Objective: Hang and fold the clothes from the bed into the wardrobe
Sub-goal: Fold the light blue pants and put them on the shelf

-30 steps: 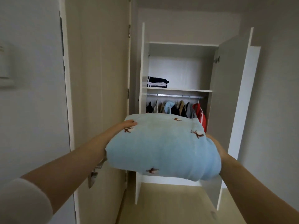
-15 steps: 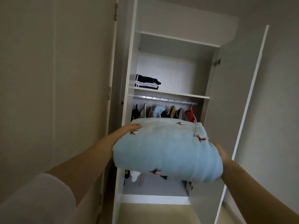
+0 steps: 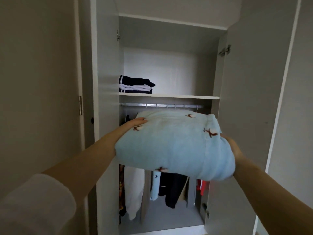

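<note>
Change: wardrobe point(image 3: 160, 68) nearer, fills view.
Left hand point(image 3: 135, 123): fingers point(image 3: 141, 120) straight against bundle point(image 3: 172, 146).
Right hand point(image 3: 232, 147): fingers hidden.
Shelf point(image 3: 186, 97): folded stack point(image 3: 135, 84), left.

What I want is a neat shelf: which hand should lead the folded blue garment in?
Left, probably: the left hand lies farther forward along the folded light blue garment, nearer the shelf; the right hand holds its near end.

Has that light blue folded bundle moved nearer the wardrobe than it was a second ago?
Yes. The blue bundle has gone forward and up towards the wardrobe: its far edge now sits just under the hanging rail.
</note>
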### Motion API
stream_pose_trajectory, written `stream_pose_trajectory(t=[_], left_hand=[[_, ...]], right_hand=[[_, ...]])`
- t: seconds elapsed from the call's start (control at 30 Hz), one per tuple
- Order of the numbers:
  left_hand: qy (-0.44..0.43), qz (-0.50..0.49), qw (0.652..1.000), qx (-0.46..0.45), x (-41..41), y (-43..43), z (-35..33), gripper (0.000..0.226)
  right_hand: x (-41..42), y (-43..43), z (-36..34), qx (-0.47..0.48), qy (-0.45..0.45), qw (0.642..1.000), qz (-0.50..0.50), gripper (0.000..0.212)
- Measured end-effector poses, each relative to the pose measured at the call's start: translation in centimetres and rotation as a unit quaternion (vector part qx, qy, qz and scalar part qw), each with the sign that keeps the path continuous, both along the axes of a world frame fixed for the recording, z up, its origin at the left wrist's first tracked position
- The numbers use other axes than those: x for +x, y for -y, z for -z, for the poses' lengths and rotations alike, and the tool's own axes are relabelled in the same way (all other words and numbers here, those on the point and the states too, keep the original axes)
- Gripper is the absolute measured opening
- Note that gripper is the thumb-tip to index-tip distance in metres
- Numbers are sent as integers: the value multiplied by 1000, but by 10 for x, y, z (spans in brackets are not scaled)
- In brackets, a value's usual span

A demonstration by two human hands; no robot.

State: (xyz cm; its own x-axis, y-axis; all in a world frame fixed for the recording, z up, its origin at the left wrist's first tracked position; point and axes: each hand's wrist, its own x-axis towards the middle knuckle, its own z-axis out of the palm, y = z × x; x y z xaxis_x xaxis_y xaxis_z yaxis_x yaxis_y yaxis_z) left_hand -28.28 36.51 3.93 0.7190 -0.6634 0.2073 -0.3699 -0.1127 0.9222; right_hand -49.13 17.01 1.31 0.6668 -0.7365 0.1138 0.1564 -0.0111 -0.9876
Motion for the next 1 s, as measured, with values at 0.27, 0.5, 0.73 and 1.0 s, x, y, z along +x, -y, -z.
stream_pose_trajectory(t=[0.27, 0.5, 0.73, 1.0], left_hand=[[96, -52, 993, 46, 103, 148, -46, 51], [161, -121, 976, 77, 217, 238, -84, 55], [212, -123, 969, -8, 286, 288, -144, 54], [243, -104, 957, -118, 352, 331, -211, 51]], right_hand=[[95, 147, -39, -30, 14, 999, -9, 37], [179, 235, -72, 21, 81, 994, -64, 35], [265, 295, -113, 32, 155, 984, -76, 24], [361, 343, -177, -5, 222, 969, -113, 25]])
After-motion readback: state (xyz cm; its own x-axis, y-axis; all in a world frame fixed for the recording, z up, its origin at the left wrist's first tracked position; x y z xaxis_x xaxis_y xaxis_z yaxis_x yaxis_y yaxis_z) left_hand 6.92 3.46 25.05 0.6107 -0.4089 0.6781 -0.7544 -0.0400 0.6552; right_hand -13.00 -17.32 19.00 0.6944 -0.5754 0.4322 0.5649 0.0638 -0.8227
